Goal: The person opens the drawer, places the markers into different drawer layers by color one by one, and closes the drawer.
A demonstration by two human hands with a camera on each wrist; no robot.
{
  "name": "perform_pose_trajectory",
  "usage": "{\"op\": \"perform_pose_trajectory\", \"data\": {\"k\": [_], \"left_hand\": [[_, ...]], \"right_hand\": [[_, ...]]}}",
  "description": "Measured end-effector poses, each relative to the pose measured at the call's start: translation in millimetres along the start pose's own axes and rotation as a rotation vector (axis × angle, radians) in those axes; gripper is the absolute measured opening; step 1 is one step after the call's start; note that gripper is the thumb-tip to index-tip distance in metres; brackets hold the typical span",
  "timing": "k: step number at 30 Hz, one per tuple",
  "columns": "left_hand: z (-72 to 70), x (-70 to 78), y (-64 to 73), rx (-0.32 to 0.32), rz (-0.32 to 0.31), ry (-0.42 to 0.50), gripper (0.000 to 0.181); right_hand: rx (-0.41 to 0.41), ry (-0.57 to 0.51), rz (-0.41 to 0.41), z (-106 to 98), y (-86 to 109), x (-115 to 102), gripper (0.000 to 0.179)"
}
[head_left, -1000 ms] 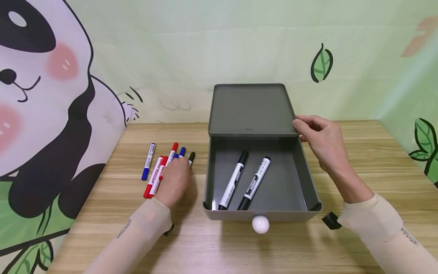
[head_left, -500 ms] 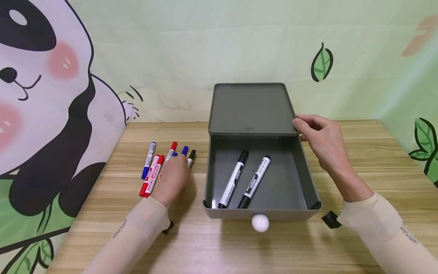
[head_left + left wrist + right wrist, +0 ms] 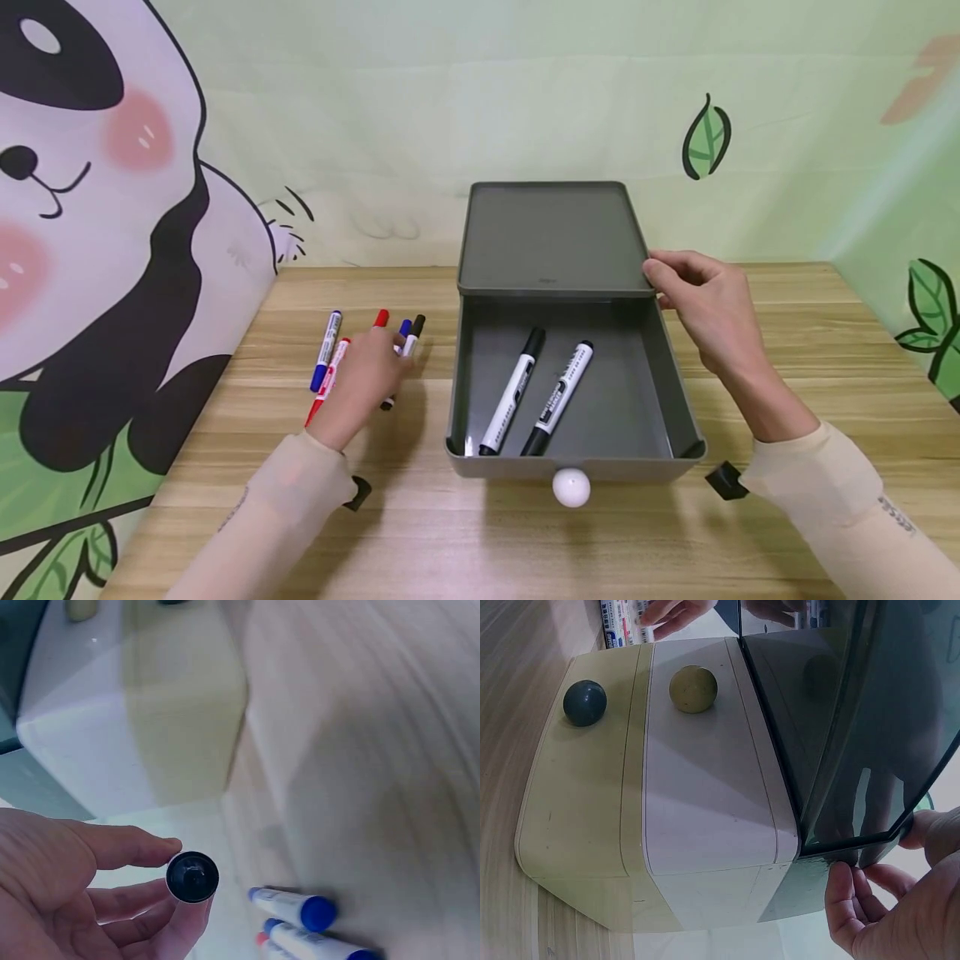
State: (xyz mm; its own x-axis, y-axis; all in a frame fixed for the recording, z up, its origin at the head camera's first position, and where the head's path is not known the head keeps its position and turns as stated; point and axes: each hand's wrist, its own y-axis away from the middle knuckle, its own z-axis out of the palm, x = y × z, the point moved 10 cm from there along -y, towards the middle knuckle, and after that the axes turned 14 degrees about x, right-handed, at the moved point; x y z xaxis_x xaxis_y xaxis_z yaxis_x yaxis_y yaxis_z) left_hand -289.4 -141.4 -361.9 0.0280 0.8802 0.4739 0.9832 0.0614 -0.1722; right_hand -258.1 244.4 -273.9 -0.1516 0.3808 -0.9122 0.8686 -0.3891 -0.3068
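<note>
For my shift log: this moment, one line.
left hand: holds black-capped marker | right hand: holds box | drawer: open, two markers inside

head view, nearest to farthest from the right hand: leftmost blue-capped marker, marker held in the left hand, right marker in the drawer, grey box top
1. Grey box top: touching the right hand
2. Right marker: inside the open drawer
3. Held marker: in the left hand
4. Leftmost blue-capped marker: far left

The grey drawer (image 3: 622, 417) looks smooth plastic, its white knob (image 3: 572, 488) glossy, the tabletop (image 3: 450, 542) wood-grained and faintly shiny.
</note>
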Motion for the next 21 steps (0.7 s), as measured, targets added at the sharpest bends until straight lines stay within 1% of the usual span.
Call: {"op": "perform_pose_trajectory", "data": {"k": [3,7,9,12,14,15,21], "left_hand": [[-12.1,6.8,2.8,0.016,0.037,0.009,0.026],[-27.4,14.7,7.0,0.024,0.06,0.03,0.032],[-35.1,18.2,8.8,0.03,0.061,0.039,0.034],[-44.9,23.0,11.8,0.032,0.044,0.066,0.033],[-49.8,26.3,14.9,0.02,0.025,0.093,0.034],[-52.7,29.1,16.5,0.016,0.026,0.104,0.033],[-72.4,46.5,27.2,0.033,0.079,0.113,0.031]], "right_hand": [[0.001,-0.002,-0.001,0.4,-0.3,-0.2,0.045],[0.003,-0.004,0.001,0.2,-0.9,0.0,0.045],[0.003,-0.002,0.002,-0.1,-1.0,0.1,0.045],[0.003,0.003,0.005,-0.5,-1.0,0.6,0.045],[0.004,0.007,0.007,-0.8,-0.9,0.9,0.045],[0.005,0.007,0.008,-0.9,-0.9,1.0,0.045],[0.004,0.003,0.011,-0.5,-0.9,1.2,0.045]]}}
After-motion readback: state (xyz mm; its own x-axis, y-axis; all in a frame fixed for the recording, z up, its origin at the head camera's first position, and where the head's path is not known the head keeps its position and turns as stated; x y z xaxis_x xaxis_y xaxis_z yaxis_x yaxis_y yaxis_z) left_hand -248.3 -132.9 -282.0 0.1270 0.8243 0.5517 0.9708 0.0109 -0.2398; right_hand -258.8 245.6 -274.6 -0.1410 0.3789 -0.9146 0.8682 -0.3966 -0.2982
